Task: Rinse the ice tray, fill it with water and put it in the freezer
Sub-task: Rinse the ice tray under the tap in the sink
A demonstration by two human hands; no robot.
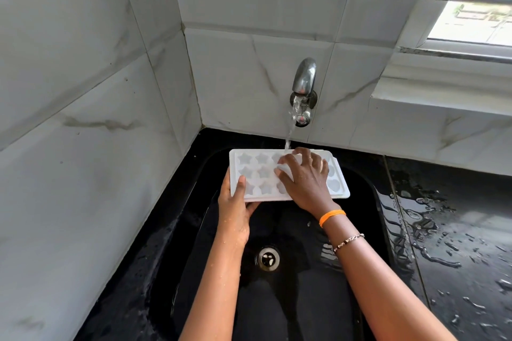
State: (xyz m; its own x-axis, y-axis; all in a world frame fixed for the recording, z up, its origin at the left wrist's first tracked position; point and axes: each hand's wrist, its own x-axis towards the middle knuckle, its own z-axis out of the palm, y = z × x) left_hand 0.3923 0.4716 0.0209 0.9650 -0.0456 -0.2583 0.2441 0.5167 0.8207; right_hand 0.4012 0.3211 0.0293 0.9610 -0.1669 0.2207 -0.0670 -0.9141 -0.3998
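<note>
A white ice tray (255,174) with star-shaped and round moulds is held level over the black sink (371,202), under the running metal tap (304,83). The stream lands on the tray's far edge, close to my right fingers. My left hand (235,207) grips the tray's near left corner, thumb on top. My right hand (304,177) lies flat on the tray's middle with fingers spread over the moulds, hiding several of them.
The sink drain (267,258) lies below my forearms. A wet black counter (457,243) extends to the right. White marble-look tiles (97,91) wall in the left and back. A window (482,8) sits at the upper right.
</note>
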